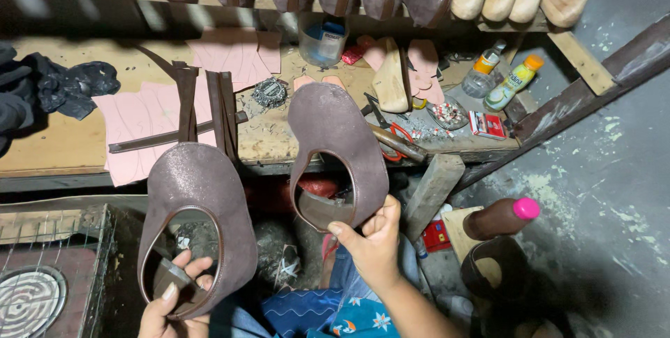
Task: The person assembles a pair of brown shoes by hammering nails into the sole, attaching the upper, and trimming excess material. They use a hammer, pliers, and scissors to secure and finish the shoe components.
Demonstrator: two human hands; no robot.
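Above the workbench [63,146], fingers [343,229] pinch the brown shoe upper [333,128].

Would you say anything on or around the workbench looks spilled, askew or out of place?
Yes: small nails lie scattered loose on the workbench beside their dish, and two plastic bottles lie tipped over nearby. The shoe uppers in both hands look intact.

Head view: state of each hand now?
Left hand: closed on left brown shimmery shoe upper.
Right hand: closed on right brown shimmery shoe upper.
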